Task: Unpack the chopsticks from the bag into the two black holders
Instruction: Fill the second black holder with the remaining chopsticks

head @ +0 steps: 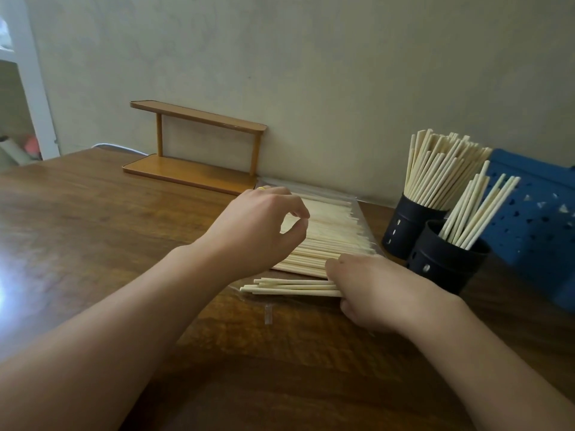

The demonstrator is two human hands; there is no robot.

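The right hand (370, 293) is curling its fingers round a small bunch of chopsticks (289, 287) at about five o'clock of the table (93, 231), gripping them near their right-hand ends while the free ends are pointing toward nine o'clock; the left hand (258, 225) is hovering over the clear bag (357, 219) near the centre, thumb and forefinger drawn close as if pinching, though whether they are catching plastic or a stick I cannot tell; inside the bag the remaining chopsticks (323, 241) are lying flat in a wide, neat layer; at three o'clock the two black holders are standing just beside the bag, the far holder (404, 222) packed full and the near holder (448, 259) carrying only a thin sheaf leaning to the right; a blue perforated basket (535, 225) is sitting behind them, and a small orange shelf (199, 144) is standing against the wall at twelve o'clock. Judging by their look, the sticks are light, stiff and smooth, so a loose bunch is likely to fan or slip; gripping round the middle, with the ends squared, seems the safer hold; the near holder is looking like the one with room.
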